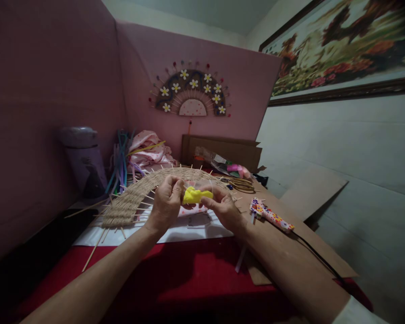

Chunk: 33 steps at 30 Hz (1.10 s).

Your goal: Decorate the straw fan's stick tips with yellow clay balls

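A soft yellow lump (196, 195) is pinched between the left hand (166, 203) and the right hand (222, 208), up in front of the chest. Both hands are closed on it with the fingertips. It looks squishy, like clay or a thin bag, so it is best pulled slowly and gently, with a little force from each side. Just behind the hands, a woven straw arch (145, 193) with thin sticks poking out is laid on the counter (195, 274), which is covered in red cloth. To the right of the right hand, a spotted glue gun (270, 215) is rested on brown cardboard (300, 243).
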Each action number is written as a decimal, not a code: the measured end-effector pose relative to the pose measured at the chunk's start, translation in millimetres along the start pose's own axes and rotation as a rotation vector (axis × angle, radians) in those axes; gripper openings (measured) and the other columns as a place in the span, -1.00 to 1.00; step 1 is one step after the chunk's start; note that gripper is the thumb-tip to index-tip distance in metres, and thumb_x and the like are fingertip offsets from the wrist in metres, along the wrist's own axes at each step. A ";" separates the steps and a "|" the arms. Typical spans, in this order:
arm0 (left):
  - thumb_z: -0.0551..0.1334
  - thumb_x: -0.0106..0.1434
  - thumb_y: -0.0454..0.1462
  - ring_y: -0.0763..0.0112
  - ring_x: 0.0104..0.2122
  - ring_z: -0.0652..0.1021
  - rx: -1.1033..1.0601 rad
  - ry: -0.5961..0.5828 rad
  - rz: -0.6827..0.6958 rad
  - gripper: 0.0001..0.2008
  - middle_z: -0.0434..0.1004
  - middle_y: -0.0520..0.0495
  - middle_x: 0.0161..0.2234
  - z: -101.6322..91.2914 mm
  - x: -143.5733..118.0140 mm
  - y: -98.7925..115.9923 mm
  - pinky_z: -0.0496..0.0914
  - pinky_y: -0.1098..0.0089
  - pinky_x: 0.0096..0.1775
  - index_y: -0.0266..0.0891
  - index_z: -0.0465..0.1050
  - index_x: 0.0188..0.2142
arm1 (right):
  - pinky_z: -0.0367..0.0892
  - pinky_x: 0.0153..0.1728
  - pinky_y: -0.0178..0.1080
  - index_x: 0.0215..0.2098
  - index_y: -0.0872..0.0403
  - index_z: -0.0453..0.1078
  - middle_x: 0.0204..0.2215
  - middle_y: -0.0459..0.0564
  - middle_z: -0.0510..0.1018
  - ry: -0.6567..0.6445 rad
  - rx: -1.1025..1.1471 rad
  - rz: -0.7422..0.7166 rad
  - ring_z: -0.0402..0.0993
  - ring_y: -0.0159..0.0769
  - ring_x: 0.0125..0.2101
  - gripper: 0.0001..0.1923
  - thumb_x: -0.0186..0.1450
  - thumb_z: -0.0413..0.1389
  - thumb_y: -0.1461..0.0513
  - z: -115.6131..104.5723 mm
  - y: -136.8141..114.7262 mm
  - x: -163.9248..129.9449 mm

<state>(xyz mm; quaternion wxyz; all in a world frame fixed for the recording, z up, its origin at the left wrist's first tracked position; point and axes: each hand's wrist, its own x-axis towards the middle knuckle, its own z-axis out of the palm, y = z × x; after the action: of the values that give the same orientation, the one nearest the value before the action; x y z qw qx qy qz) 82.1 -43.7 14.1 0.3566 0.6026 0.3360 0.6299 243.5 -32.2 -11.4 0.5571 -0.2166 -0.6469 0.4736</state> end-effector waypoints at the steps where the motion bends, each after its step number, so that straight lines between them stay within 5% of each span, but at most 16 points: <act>1: 0.16 0.21 -0.12 0.48 -0.69 0.45 -0.020 -0.012 -0.004 -0.77 0.28 0.15 -0.60 -0.5 0.7 -0.2 0.46 0.39 -0.67 -0.24 0.22 -0.39 | 0.28 -0.46 -0.35 -0.29 0.04 0.46 -0.47 -0.14 0.46 0.008 -0.008 -0.007 0.36 -0.44 -0.49 -0.76 0.10 0.28 0.14 0.0 -0.1 0.1; 13: 0.25 0.14 -0.13 0.46 -0.63 0.51 -0.097 -0.128 -0.033 -0.73 0.43 0.03 -0.54 -3.7 3.1 -1.3 0.49 0.42 -0.64 -0.33 0.35 -0.38 | 0.28 -0.48 -0.35 -0.10 -0.08 0.50 -0.30 -0.09 0.53 -0.028 0.038 0.018 0.31 -0.47 -0.49 -0.65 0.12 0.27 0.20 -3.4 2.8 -0.4; 21: 0.25 0.16 -0.13 0.46 -0.62 0.52 -0.087 -0.131 -0.025 -0.75 0.43 0.04 -0.51 -3.1 2.2 -0.5 0.49 0.43 -0.65 -0.32 0.37 -0.39 | 0.31 -0.29 -0.31 0.07 -0.07 0.36 -0.17 -0.06 0.51 -0.214 0.061 0.085 0.41 -0.37 -0.29 -0.48 0.15 0.24 0.08 -2.5 -2.5 -1.9; 33: 0.22 0.18 -0.11 0.47 -0.64 0.51 -0.040 -0.150 -0.032 -0.74 0.42 0.06 -0.55 -1.2 -1.0 -2.0 0.47 0.45 -0.63 -0.29 0.35 -0.41 | 0.28 -0.39 -0.35 -0.19 0.00 0.41 -0.33 -0.12 0.43 -0.111 0.010 0.053 0.33 -0.44 -0.41 -0.66 0.08 0.29 0.11 0.3 -5.2 -3.5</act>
<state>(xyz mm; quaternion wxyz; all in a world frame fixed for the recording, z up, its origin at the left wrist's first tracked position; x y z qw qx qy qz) 81.0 -43.4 11.8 0.4027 0.6355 0.3053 0.5837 245.5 -37.5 -8.6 0.5089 -0.2042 -0.6682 0.5028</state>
